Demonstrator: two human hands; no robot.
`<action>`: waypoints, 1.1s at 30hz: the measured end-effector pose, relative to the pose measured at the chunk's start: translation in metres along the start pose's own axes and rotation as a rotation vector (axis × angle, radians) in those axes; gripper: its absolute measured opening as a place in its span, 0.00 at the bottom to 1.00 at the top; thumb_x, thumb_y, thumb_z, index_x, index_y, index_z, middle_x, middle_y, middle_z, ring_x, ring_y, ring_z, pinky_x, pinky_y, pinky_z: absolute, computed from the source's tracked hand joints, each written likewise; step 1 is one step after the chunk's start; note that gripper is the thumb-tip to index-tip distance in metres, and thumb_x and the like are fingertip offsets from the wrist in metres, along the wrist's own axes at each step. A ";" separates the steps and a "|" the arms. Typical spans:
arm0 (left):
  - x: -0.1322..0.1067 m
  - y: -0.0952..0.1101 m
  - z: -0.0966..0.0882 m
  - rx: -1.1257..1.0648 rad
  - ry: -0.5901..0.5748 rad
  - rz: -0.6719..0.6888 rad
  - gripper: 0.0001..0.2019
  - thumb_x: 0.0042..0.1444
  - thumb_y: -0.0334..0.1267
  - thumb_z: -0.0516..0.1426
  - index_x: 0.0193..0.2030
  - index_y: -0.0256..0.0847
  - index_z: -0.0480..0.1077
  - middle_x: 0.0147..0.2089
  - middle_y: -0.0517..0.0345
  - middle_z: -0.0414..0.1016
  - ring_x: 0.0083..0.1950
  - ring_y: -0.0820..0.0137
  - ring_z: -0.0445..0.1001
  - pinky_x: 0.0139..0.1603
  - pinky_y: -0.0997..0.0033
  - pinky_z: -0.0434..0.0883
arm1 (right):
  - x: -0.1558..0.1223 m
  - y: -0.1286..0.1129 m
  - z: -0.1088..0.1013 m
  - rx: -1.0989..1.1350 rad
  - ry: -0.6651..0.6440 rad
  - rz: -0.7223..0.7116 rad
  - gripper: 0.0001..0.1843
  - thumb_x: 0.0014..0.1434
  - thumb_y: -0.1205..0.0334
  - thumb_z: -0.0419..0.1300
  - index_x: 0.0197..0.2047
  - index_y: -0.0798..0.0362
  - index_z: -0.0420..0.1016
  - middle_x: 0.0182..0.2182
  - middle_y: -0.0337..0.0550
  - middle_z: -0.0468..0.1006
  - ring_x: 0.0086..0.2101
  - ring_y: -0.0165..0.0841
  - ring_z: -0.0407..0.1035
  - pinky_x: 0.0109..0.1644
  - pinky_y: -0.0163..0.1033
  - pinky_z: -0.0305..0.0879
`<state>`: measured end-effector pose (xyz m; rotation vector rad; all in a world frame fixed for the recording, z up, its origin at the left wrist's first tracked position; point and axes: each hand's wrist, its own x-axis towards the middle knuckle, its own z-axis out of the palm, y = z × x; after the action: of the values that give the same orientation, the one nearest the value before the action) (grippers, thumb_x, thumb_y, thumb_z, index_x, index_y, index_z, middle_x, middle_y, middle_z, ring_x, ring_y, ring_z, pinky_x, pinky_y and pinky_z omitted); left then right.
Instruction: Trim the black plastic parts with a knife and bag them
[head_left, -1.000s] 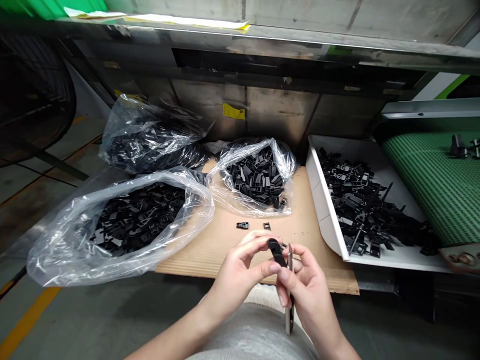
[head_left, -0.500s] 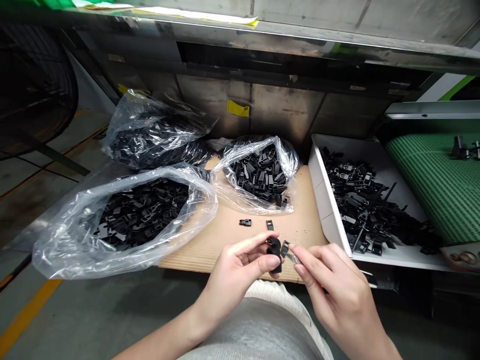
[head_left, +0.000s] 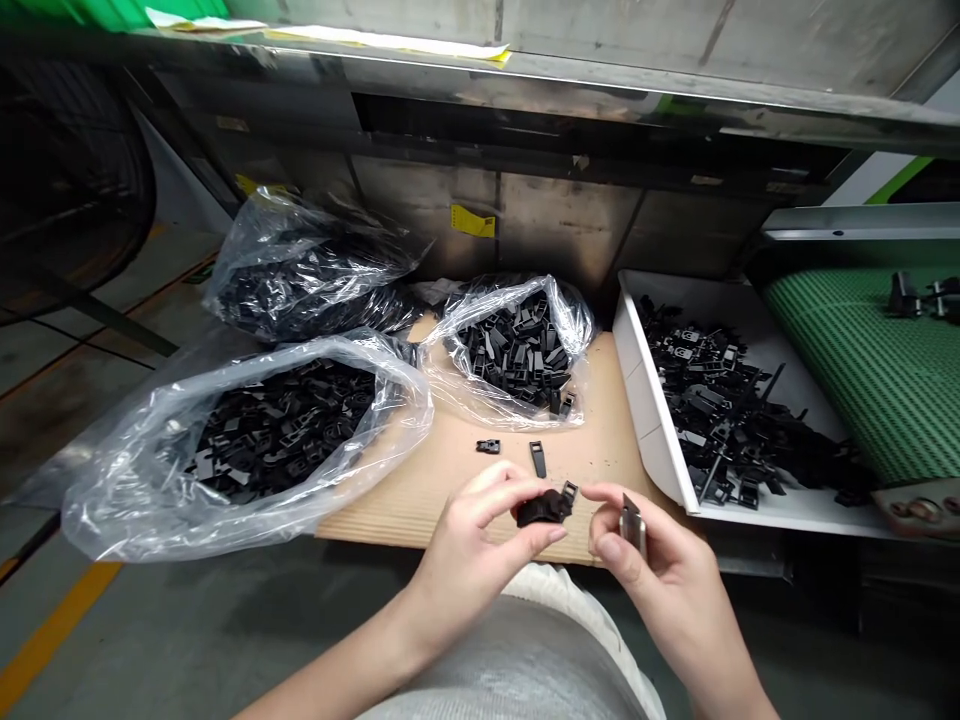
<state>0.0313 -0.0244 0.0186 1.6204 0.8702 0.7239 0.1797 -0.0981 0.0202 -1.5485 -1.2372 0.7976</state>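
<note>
My left hand (head_left: 480,545) pinches a small black plastic part (head_left: 541,507) between thumb and fingers, just above the near edge of a cardboard sheet (head_left: 450,475). A little to its right, my right hand (head_left: 660,570) is closed round a thin metal blade (head_left: 632,522) that points up. The two hands are a short way apart. Two loose black parts (head_left: 487,446) (head_left: 535,458) lie on the cardboard just beyond the hands.
Three clear plastic bags of black parts sit on the cardboard: a large one (head_left: 255,430) at left, one behind it (head_left: 307,270), a smaller one (head_left: 517,350) in the middle. A white tray (head_left: 649,420) of black parts stands right, beside a green conveyor belt (head_left: 870,360).
My right hand has drawn away to the right from the part and turned the blade upright. My left hand has tilted the black part from upright to sideways.
</note>
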 end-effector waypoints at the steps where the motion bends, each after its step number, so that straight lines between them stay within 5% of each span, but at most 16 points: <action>1: 0.000 0.001 0.001 0.091 -0.001 0.064 0.06 0.49 0.32 0.57 0.36 0.40 0.72 0.33 0.57 0.67 0.36 0.69 0.67 0.39 0.68 0.66 | 0.001 -0.001 0.002 0.025 -0.008 0.026 0.14 0.52 0.56 0.58 0.41 0.52 0.71 0.21 0.36 0.69 0.19 0.26 0.62 0.21 0.29 0.61; 5: 0.000 0.007 -0.001 0.216 -0.021 0.178 0.08 0.50 0.30 0.56 0.38 0.41 0.71 0.37 0.54 0.68 0.41 0.66 0.66 0.42 0.67 0.66 | 0.004 -0.006 0.006 -0.014 -0.001 0.027 0.09 0.52 0.59 0.58 0.36 0.53 0.74 0.25 0.40 0.73 0.23 0.28 0.66 0.24 0.31 0.64; 9: 0.003 0.011 -0.007 0.041 -0.194 0.019 0.12 0.49 0.34 0.58 0.43 0.42 0.70 0.40 0.56 0.72 0.43 0.66 0.69 0.45 0.67 0.66 | 0.003 -0.005 0.002 -0.057 -0.013 -0.083 0.09 0.54 0.61 0.56 0.38 0.51 0.73 0.29 0.42 0.73 0.27 0.30 0.67 0.26 0.30 0.65; 13: 0.005 0.010 -0.008 -0.167 -0.134 -0.116 0.09 0.51 0.34 0.56 0.40 0.40 0.71 0.37 0.56 0.70 0.34 0.71 0.69 0.33 0.73 0.69 | -0.003 -0.001 -0.002 -0.178 0.010 -0.113 0.16 0.58 0.60 0.50 0.50 0.50 0.64 0.40 0.46 0.70 0.34 0.32 0.68 0.34 0.33 0.67; 19: 0.007 0.007 -0.009 -0.355 -0.124 -0.141 0.07 0.50 0.32 0.57 0.37 0.41 0.73 0.32 0.61 0.65 0.27 0.78 0.66 0.29 0.80 0.66 | -0.009 0.004 -0.002 -0.279 0.083 -0.317 0.12 0.58 0.71 0.48 0.42 0.50 0.67 0.24 0.38 0.69 0.22 0.28 0.65 0.27 0.31 0.62; 25: 0.009 0.012 -0.009 -0.400 -0.144 -0.147 0.08 0.50 0.30 0.57 0.37 0.41 0.73 0.31 0.61 0.66 0.25 0.78 0.66 0.30 0.77 0.66 | -0.004 0.008 -0.001 -0.329 0.072 -0.403 0.13 0.56 0.74 0.51 0.43 0.53 0.67 0.25 0.41 0.72 0.23 0.28 0.66 0.27 0.32 0.62; 29: 0.010 0.012 -0.007 -0.436 -0.129 -0.145 0.08 0.49 0.28 0.57 0.35 0.40 0.74 0.34 0.59 0.67 0.24 0.79 0.66 0.28 0.77 0.67 | -0.001 0.005 -0.001 -0.218 0.022 -0.302 0.10 0.57 0.72 0.50 0.39 0.53 0.69 0.22 0.38 0.70 0.20 0.26 0.63 0.24 0.31 0.59; 33: 0.010 0.007 -0.008 -0.469 -0.175 -0.113 0.08 0.49 0.30 0.57 0.36 0.42 0.74 0.34 0.60 0.67 0.25 0.79 0.66 0.28 0.78 0.67 | 0.000 0.001 -0.001 0.024 -0.181 -0.086 0.12 0.59 0.65 0.48 0.27 0.53 0.69 0.15 0.33 0.62 0.16 0.23 0.56 0.19 0.29 0.53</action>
<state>0.0310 -0.0124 0.0270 1.1859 0.6040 0.6381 0.1811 -0.0979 0.0200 -1.4175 -1.4106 0.9083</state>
